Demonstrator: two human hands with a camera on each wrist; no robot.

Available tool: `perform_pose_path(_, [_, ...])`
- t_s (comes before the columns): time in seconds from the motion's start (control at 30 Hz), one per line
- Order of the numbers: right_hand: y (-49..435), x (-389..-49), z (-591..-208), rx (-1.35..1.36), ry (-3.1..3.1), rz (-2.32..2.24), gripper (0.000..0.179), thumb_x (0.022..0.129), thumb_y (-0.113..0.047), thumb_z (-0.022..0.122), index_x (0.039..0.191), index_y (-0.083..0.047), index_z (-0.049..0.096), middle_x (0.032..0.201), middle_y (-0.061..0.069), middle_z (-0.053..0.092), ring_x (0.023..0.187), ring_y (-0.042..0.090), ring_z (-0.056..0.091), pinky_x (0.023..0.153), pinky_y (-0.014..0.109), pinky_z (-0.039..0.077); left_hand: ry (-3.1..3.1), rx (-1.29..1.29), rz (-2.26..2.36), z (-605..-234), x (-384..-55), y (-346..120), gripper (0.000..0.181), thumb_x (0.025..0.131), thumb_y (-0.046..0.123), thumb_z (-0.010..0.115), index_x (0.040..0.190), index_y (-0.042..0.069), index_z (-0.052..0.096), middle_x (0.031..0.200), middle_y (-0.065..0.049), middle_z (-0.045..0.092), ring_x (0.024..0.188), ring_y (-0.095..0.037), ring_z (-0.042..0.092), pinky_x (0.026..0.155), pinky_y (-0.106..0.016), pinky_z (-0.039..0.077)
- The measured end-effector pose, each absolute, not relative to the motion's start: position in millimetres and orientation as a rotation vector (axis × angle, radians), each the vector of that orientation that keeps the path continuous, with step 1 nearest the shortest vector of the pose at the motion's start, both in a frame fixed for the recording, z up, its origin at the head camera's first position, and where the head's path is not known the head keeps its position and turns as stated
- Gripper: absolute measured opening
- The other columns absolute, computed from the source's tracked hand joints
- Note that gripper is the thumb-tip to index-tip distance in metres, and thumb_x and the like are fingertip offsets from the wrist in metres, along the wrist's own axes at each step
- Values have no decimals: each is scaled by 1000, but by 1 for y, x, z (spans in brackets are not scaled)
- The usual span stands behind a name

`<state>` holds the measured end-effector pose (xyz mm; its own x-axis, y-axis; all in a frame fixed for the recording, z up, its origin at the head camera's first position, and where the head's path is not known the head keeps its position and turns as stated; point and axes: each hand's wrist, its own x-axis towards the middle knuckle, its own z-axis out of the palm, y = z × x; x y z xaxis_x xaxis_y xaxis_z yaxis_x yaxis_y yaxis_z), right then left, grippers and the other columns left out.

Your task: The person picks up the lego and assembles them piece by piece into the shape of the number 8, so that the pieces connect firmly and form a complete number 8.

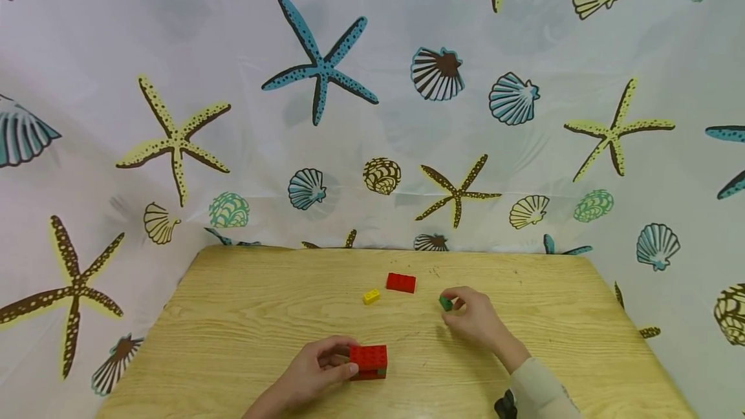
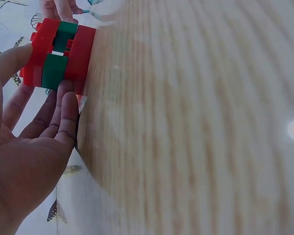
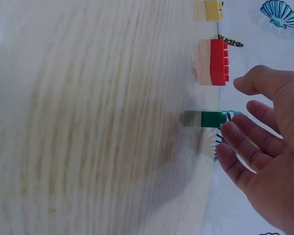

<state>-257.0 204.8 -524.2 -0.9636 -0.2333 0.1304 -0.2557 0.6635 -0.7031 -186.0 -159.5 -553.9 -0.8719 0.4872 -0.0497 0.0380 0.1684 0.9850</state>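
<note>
wooden tabletop [image 1: 262, 290]; left grip [image 1: 314, 367] pinches red-green stack [image 1: 369, 358], seemingly steadying it; right grip [image 1: 473, 317] spread beside green brick [image 1: 445, 303], set within reach.

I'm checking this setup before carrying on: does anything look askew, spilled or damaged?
Nothing stands out. The loose red brick and yellow brick sit studs up on the wooden table, and the brick stack in the left hand looks upright, without visible damage.

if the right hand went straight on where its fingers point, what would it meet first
Most likely the small green brick, right at the fingers of the right hand; depth is unclear, so they may already touch it.
</note>
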Motion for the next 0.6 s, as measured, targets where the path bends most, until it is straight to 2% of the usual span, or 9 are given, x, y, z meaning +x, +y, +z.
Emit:
perform_pose_path(0.3, [210, -264, -530, 350, -2858, 1152, 38, 91, -7, 78, 128, -4, 72, 120, 15, 72, 101, 26, 67, 77, 35, 54, 2088, 499, 1753, -553, -186, -160, 46, 104, 22, 69, 144, 2, 60, 140, -24, 64, 111, -20, 71, 86, -23, 59])
perform_pose_path(0.6, [215, -273, -536, 325, -2868, 1170, 41, 90, -6, 79, 130, -1, 70, 122, 15, 72, 98, 22, 66, 79, 37, 56, 2078, 484, 1753, -551, -186, -160, 48, 103, 22, 70, 144, 0, 59, 139, -24, 65, 108, -19, 71, 85, -23, 59])
